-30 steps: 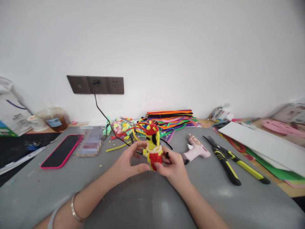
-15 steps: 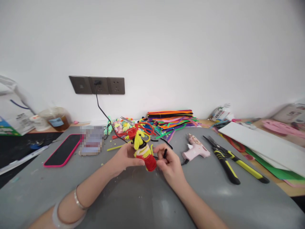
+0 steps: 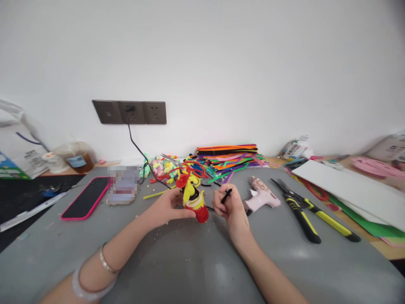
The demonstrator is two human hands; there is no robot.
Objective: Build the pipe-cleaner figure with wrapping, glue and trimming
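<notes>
My left hand is closed around a pipe-cleaner figure, red at its top and base with yellow and black between. The figure leans, its red base toward my right hand. A short black pipe cleaner is pinched in my right hand, which is apart from the figure. A thin dark strand shows between the figure and my right fingers; I cannot tell whether it joins them. Behind the hands lies a heap of coloured pipe cleaners.
A pink glue gun and yellow-black shears lie at the right, near white sheets. On the left are a pink-cased phone and a blurred-out object. A black cord hangs from the wall socket.
My right hand has moved a little up and right, away from the figure, with the black pipe cleaner. The figure has turned slightly more upright in my left hand.
</notes>
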